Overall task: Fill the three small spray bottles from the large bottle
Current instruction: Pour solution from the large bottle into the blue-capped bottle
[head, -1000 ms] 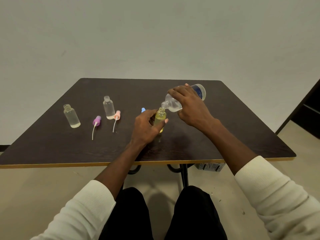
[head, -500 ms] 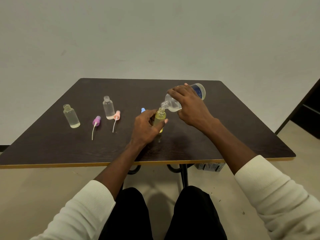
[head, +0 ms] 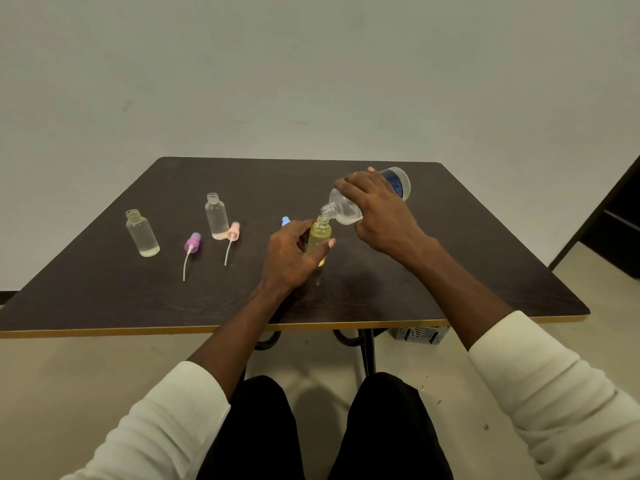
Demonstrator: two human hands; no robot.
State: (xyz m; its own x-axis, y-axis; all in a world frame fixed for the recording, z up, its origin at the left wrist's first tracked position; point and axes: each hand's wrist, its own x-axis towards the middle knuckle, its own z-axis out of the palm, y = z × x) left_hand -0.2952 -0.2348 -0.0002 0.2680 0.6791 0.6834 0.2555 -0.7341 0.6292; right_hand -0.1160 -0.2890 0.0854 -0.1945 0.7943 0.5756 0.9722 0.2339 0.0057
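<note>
1. A seated person is pouring from a large clear bottle (head: pixel 349 211) into a small yellow-tinted spray bottle (head: pixel 320 237) standing on a dark worktop (head: pixel 450 271); the right hand (head: pixel 377 209) is clamped around the large bottle's body, tipping its open neck down and to the left until it sits just above the small bottle's mouth.

2. The left hand (head: pixel 294 254) is wrapping fingers and thumb around the yellow bottle, steadying it upright near the worktop's middle.

3. Two more small clear bottles, one at far left (head: pixel 142 233) and one further in (head: pixel 216 216), are standing uncapped and apparently almost empty, so the task is looking about one third underway.

4. Their spray heads, purple (head: pixel 192 242) and pink (head: pixel 233 232), are lying beside them with dip tubes trailing; a blue cap (head: pixel 285 221) is peeking out behind the left hand.

5. Doing this well probably means keeping the two necks aligned and close, tilting slowly so the narrow mouth is not overflowing, watching the level, and levelling the large bottle before the neck fills.
</note>
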